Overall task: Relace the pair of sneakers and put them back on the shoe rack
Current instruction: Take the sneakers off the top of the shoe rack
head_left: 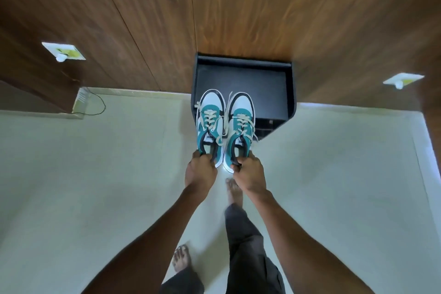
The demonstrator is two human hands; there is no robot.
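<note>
sneakers (225, 124) beyond each heel grip

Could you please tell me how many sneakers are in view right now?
2: left sneaker held by the left hand, right sneaker by the right hand.

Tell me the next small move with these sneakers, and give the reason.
Probably carry both forward and lower them onto the black shoe rack. The left hand grips the left sneaker at its heel and the right hand grips the right sneaker; both look laced and are held at the rack's front edge, toes pointing in.
</note>
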